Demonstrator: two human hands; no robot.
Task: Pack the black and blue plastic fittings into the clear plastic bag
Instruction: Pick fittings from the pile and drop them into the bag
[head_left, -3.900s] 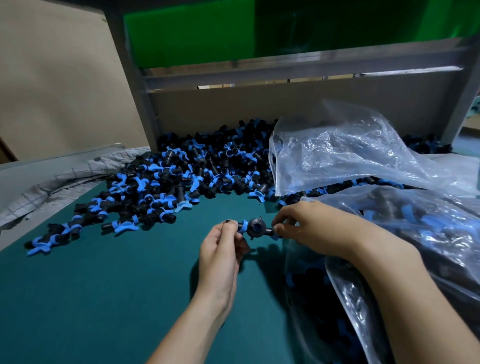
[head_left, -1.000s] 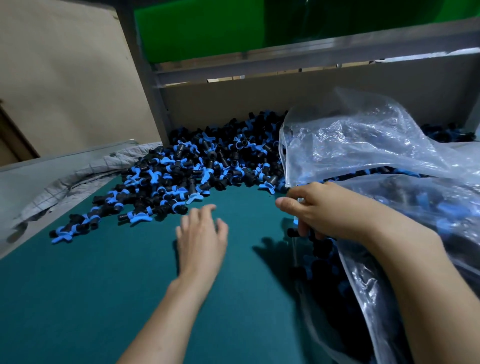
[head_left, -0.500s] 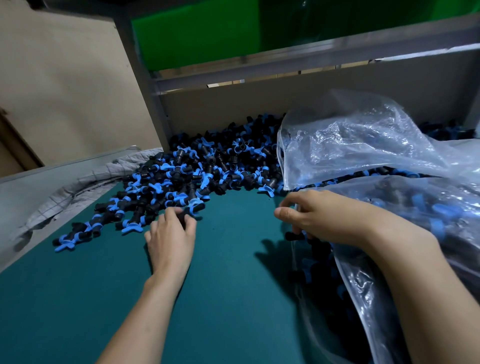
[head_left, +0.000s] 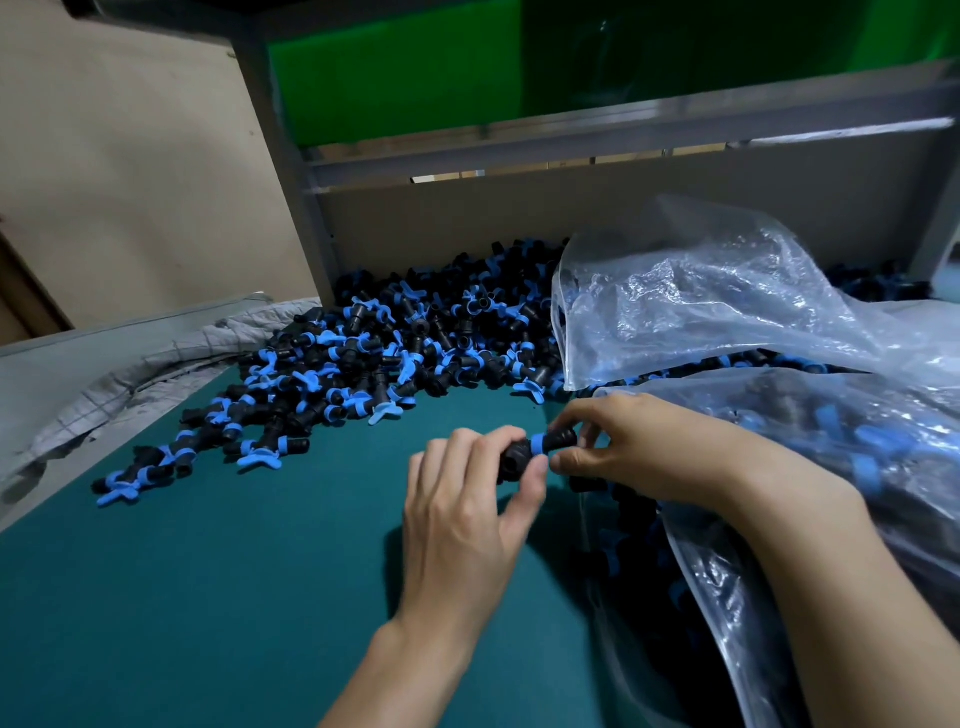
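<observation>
We find the left hand (head_left: 467, 519) and the right hand (head_left: 639, 452) brought together, each pinching one end of a single fitting (head_left: 540, 448) between thumb and fingertips. The left takes the black end, the right the end past the blue collar. The fitting is held just at the mouth of the clear plastic bag (head_left: 831, 415), which lies to the right with the right forearm across it. Beneath the hands is a teal-green mat (head_left: 208, 597), and their shadow falls on it. At the mat's left edge lies a crumpled grey cloth (head_left: 156, 364). Behind stand a brown backboard (head_left: 467, 223), a grey metal post (head_left: 280, 156) with a cross rail (head_left: 623, 135), a green panel (head_left: 395, 67) above and a beige wall (head_left: 130, 156) to the left. A pile of loose fittings (head_left: 395, 353) is heaped against the backboard and trails forward and left over the mat. The bag's raised, wrinkled flap covers the right part of that pile, and we cannot tell whether the flap is a second bag. The bag holds many fittings, dim through the plastic. The held fitting is a short black body with a blue band, and the loose ones show blue winged tabs.
</observation>
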